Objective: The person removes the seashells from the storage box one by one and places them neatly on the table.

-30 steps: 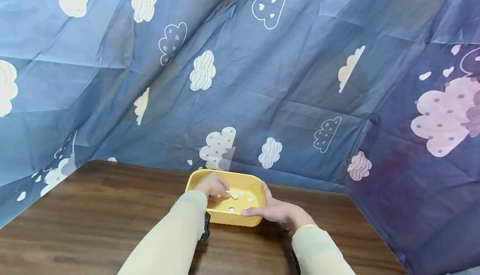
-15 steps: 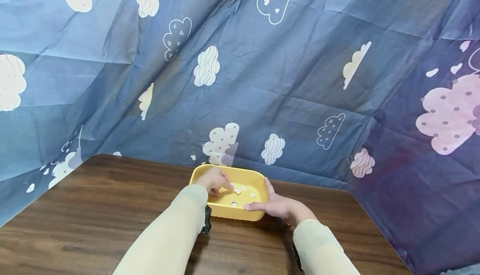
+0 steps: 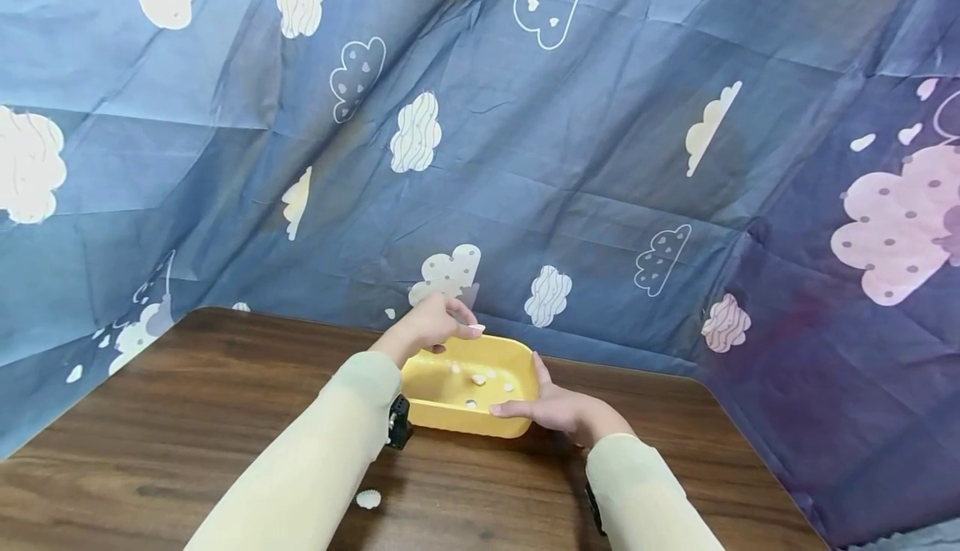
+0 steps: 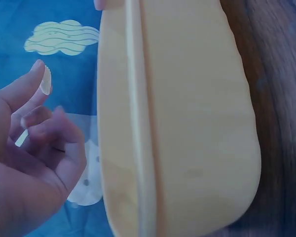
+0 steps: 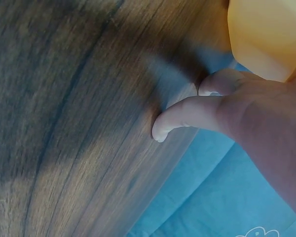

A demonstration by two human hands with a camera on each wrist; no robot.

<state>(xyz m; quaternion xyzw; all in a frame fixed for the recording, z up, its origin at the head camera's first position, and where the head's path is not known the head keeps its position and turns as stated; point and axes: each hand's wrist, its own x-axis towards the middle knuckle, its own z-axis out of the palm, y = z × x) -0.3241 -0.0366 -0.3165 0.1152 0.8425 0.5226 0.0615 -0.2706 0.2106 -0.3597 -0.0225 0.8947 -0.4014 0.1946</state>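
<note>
My left hand is raised over the back left of a yellow plastic tub. Between thumb and fingertip it pinches a small white seashell, its ridged edge showing in the left wrist view. Several pale seashells lie scattered on the tub's floor. My right hand grips the tub's right end, thumb over the front rim and another finger along the right side. In the right wrist view, other fingers of that hand reach down to the tabletop beside the tub.
One white scallop shell lies on the brown wooden table, near the left forearm. Behind the table hangs a blue cloth with cloud prints, close to the tub's far side.
My left hand has risen from inside the tub with a seashell pinched in it. The scallop shell on the table has come into sight beside the left sleeve. My right hand keeps its hold.
</note>
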